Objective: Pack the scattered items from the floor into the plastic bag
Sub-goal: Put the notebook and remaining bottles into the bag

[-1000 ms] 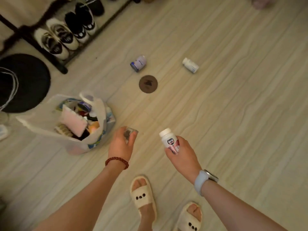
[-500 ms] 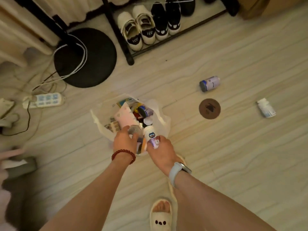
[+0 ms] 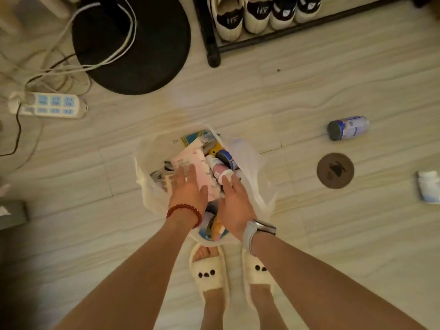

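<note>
Fingers on both our hands are spread and straight over the mouth of the plastic bag at the centre of the frame, gripping nothing. Our left hand lies flat above a pink and white packet, and our right hand has its fingertips at the white cap of a small bottle resting among the contents. We judge the flat hands suit pressing things down so more will fit. The bag stands open on the floor just ahead of our slippers, which keeps it within easy reach. Three items lie loose to the right of the frame: a blue-labelled can on its side, a brown round disc below it, and a white bottle at the edge. These, we think, remain to be packed.
</note>
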{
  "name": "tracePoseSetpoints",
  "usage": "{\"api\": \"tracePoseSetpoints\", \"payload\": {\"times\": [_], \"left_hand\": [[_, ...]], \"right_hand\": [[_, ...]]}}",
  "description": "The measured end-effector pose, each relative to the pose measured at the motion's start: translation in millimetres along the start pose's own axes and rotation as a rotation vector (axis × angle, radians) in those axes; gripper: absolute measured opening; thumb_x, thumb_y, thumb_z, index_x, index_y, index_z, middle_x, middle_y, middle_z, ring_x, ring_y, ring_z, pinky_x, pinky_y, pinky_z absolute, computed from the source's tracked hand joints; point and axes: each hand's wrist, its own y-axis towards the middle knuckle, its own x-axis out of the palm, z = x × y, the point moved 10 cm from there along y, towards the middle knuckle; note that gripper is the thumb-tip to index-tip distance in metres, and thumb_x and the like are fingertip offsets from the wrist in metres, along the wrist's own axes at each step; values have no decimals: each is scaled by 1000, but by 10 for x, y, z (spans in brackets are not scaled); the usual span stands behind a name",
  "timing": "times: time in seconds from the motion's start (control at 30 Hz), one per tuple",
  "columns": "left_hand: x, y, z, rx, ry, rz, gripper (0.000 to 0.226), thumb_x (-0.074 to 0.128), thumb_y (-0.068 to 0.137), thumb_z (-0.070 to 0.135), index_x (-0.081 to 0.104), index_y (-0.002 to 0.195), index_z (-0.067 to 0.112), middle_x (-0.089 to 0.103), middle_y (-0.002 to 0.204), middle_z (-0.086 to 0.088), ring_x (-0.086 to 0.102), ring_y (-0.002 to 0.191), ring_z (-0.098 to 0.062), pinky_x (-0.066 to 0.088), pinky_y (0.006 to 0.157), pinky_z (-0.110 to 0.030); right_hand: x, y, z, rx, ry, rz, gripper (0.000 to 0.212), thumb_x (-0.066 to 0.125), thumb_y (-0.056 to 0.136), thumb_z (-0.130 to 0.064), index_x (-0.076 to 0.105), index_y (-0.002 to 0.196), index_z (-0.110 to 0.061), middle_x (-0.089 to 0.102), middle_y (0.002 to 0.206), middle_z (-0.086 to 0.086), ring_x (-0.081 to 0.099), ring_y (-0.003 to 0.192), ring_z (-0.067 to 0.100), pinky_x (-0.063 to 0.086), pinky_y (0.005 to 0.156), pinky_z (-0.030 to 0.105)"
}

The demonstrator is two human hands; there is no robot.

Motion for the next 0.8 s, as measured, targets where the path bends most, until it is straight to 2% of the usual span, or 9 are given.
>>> {"api": "tracePoseSetpoints", "payload": {"times": [0.07,0.17,0.23,0.33,0.43,0.5,0.57,0.67,0.8], "left_hand": [[-39,-105,17,22,-16,-30,59,43,93,22,14,145,14,4,155,-11,10,142,-29,20,114,-39],[-274,-428,233,98,-72,-16,53,44,93,19,24,142,10,18,152,-13,19,139,-27,26,111,-38],[-506,-662,456,163,-82,-4,51,45,93,20,29,140,11,28,148,-14,26,136,-28,30,109,-40],[-927,-1157,906,329,-2,74,49,41,90,27,39,136,10,39,142,-17,37,130,-32,35,105,-45],[-1253,-1387,1381,430,106,168,44,49,88,21,48,130,8,48,135,-19,45,124,-36,36,100,-49],[-1310,-1408,1424,420,112,132,42,50,90,20,47,131,9,47,135,-17,42,126,-35,32,103,-48],[-1369,-2156,2589,631,181,92,43,44,90,26,48,130,9,49,133,-16,44,124,-35,33,102,-47],[-1365,-2156,2723,641,207,101,45,40,89,28,47,130,10,50,132,-16,45,123,-34,34,101,-45],[-858,-2376,3339,701,229,10,46,44,92,27,38,136,16,40,140,-8,34,130,-26,28,105,-40]], "right_hand": [[-67,-143,-46,0,82,7,55,37,93,-8,19,145,-12,11,155,9,15,142,27,20,114,36],[-386,-513,-262,-78,134,87,47,36,94,-8,31,141,-10,37,145,11,36,132,25,31,109,35],[-678,-798,-371,-99,172,120,45,37,94,-7,35,138,-11,45,138,10,42,126,23,35,104,30],[-1201,-1239,-426,-95,179,203,44,38,94,-10,35,138,-13,45,139,6,37,129,19,29,103,22],[-1717,-1583,-339,-79,144,312,44,40,93,-9,36,137,-10,44,139,8,34,129,21,24,104,18],[-1822,-1586,-259,-7,218,367,43,41,93,-8,38,136,-8,44,138,11,35,129,24,25,105,21],[-2793,-2528,332,153,301,569,43,42,92,-7,39,135,-7,44,138,11,35,130,24,24,104,21],[-2772,-2576,442,177,312,561,43,42,92,-7,41,134,-8,45,137,10,36,129,24,25,102,21],[-3038,-2932,1165,279,366,625,41,43,91,-10,43,132,-8,47,136,11,39,128,26,28,102,22]]}}
